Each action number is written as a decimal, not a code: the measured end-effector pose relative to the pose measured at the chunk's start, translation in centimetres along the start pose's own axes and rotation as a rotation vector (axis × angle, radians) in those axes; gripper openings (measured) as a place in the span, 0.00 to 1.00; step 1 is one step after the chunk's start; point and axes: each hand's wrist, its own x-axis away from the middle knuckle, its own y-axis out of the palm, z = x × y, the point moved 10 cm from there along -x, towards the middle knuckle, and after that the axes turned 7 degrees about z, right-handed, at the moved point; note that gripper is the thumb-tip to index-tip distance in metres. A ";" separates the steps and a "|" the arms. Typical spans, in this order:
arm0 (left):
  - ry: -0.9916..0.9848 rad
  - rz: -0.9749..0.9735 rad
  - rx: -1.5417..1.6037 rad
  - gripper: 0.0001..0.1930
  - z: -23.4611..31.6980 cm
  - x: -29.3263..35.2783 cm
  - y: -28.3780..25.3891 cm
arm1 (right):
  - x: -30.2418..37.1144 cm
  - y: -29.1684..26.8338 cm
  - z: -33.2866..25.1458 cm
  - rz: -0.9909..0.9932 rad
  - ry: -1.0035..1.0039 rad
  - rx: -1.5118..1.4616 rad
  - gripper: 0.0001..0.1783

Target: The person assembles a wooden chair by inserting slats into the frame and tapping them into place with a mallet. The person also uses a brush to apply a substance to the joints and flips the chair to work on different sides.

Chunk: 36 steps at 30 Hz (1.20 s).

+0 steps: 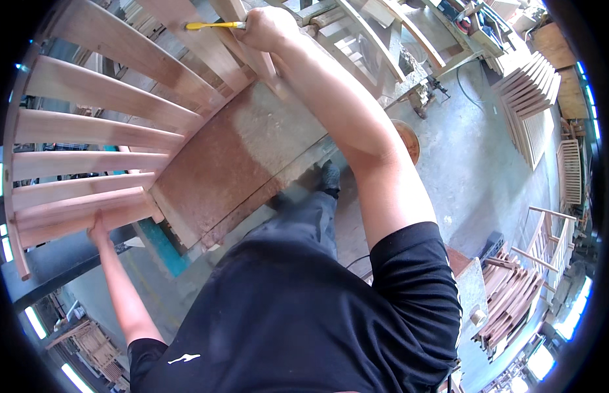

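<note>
A slatted wooden frame [98, 123] of pale reddish wood fills the left and upper left, its broad slats fanning between two rails. At the nearest slat [88, 213], my left hand [99, 229] is closed on the edge, some of its fingers hidden. My right arm reaches far forward to the upper middle. There my right hand [270, 29] is closed round a slim yellow-handled tool [216, 25], which points left across a slat. Its working end is too small to make out.
Below the frame lies a stained brown board [213, 164] on a bench. More wooden frames [376, 39] stand beyond my right arm. Stacked slatted panels [530, 108] lean at the right, above a pile of wooden parts [511, 298]. A round wooden stool top [406, 141] shows beside my elbow.
</note>
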 end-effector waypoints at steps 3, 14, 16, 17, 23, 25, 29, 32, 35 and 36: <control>0.084 -0.016 0.051 0.26 -0.3 -0.4 -0.5 | -0.3 0.0 -0.3 0.046 -0.043 -0.049 0.27; 0.374 0.179 -0.294 0.21 1.1 1.1 -0.8 | -0.5 1.0 0.2 -0.006 0.028 0.001 0.28; 0.345 0.171 -0.259 0.21 0.7 1.1 -0.8 | -0.5 1.1 0.1 -0.002 0.007 0.038 0.27; 0.332 0.168 -0.241 0.21 0.5 1.2 -1.0 | -0.5 1.3 0.0 -0.005 0.015 -0.028 0.27; 0.339 0.167 -0.358 0.20 2.8 3.3 -0.5 | -0.6 1.3 -0.1 0.018 0.009 -0.037 0.28; 0.361 0.164 -0.383 0.20 3.1 3.8 -0.8 | -0.8 1.8 0.3 0.007 0.025 -0.056 0.29; 0.357 0.169 -0.341 0.20 3.0 3.5 -0.6 | -0.8 1.5 0.2 0.072 0.022 0.001 0.32; 0.331 0.178 -0.338 0.20 2.5 3.4 -1.2 | -0.5 1.0 -1.0 0.038 0.030 0.016 0.34; 0.346 0.187 -0.316 0.19 2.5 3.1 -1.0 | -0.6 1.4 -0.1 0.058 0.052 0.033 0.34; 0.352 0.191 -0.307 0.19 2.4 3.1 -1.0 | -0.7 1.5 0.1 0.053 0.057 0.042 0.35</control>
